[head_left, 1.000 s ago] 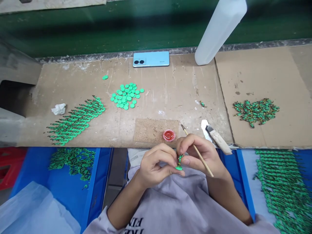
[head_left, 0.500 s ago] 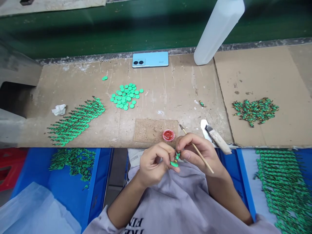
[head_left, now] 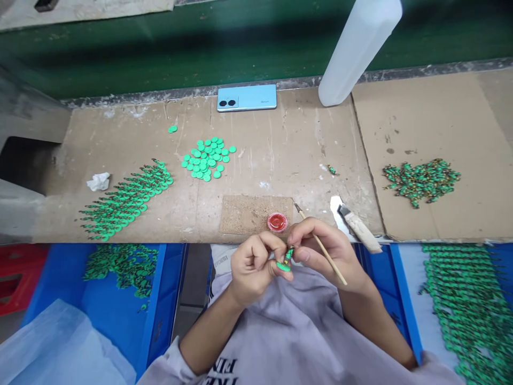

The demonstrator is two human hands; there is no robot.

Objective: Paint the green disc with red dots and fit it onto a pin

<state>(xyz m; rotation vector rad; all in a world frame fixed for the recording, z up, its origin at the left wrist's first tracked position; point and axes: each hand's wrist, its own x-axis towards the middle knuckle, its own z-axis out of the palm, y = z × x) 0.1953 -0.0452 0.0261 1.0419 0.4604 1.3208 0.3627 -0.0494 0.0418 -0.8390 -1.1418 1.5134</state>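
Left hand (head_left: 252,264), fingers pinched on small green piece (head_left: 285,260), held just below tabletop (head_left: 280,155) edge over lap. Right hand (head_left: 320,251) closed around thin brush (head_left: 320,245), fingertips meeting same piece. Left to right on tabletop: neat rows of finished green pieces (head_left: 126,200), cluster of green discs (head_left: 207,158), red paint cap (head_left: 277,221), heap of unworked pieces (head_left: 420,179). Progress judged partial: many laid out, a heap remaining. Piece green with darker, gold-flecked stem; fine detail too small to tell.
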